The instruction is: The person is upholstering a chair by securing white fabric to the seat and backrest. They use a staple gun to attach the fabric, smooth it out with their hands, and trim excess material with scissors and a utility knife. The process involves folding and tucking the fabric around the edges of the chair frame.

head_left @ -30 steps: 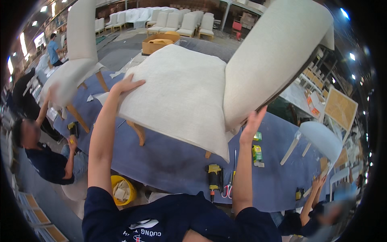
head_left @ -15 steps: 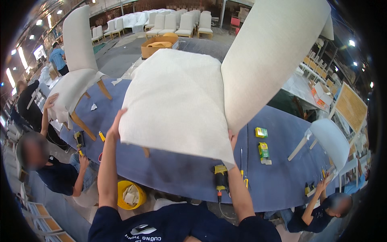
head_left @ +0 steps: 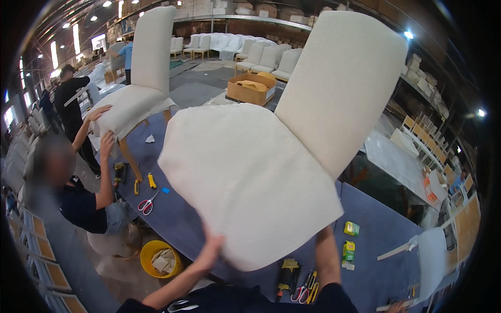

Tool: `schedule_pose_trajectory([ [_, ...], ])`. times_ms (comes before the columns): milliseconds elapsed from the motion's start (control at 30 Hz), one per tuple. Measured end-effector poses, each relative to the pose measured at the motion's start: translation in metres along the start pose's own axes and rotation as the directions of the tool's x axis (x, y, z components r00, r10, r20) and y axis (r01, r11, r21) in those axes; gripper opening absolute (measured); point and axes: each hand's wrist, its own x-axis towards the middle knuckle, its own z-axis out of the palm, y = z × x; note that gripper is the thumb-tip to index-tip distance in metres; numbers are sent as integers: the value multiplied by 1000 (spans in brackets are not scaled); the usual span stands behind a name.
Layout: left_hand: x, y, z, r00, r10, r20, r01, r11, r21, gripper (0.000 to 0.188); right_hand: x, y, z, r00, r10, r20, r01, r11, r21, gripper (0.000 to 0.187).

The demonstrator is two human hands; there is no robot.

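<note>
A cream upholstered chair [head_left: 250,172] with a tall back [head_left: 339,88] fills the middle of the view, its seat tilted toward me above the blue-grey table [head_left: 381,229]. My left hand [head_left: 211,249] grips the seat's front left edge from below, fingers curled on the fabric. My right forearm [head_left: 326,258] rises under the seat's front right corner. That hand is hidden behind the fabric.
A seated co-worker [head_left: 78,203] at left has both hands on a second cream chair [head_left: 141,83]. On the table lie red scissors [head_left: 146,203], a power tool [head_left: 286,276] and small yellow-green boxes [head_left: 350,228]. A yellow bucket [head_left: 159,258] stands on the floor, a cardboard box [head_left: 250,88] behind.
The chair has swung nearer and larger in view. My left hand has slid from the seat's far side down to its front edge, and my right hand has gone under the seat.
</note>
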Motion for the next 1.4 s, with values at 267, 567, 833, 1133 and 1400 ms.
schedule_pose_trajectory([
  [267, 32, -22, 86, 593, 171, 787, -626, 712, 318, 65, 7, -16, -69, 967, 221, 125, -235, 967, 103, 52],
  [567, 74, 172, 14, 591, 645, 485, -792, 347, 503, 22, -78, -56, -138, 916, 400, -24, -372, 870, 323, 50],
  [833, 237, 200, -134, 927, 366, -88, -171, 617, 769, 76, -135, -154, -150, 978, 162, -135, -86, 891, 446, 49],
  [1133, 211, 183, -116, 742, 603, -295, 111, 323, 940, 53, -173, -176, -112, 921, 80, -380, 3, 977, 212, 33],
  [1400, 196, 190, -146, 732, 655, -188, 83, 188, 979, 53, -190, -181, -90, 909, 106, -402, -53, 988, 142, 34],
])
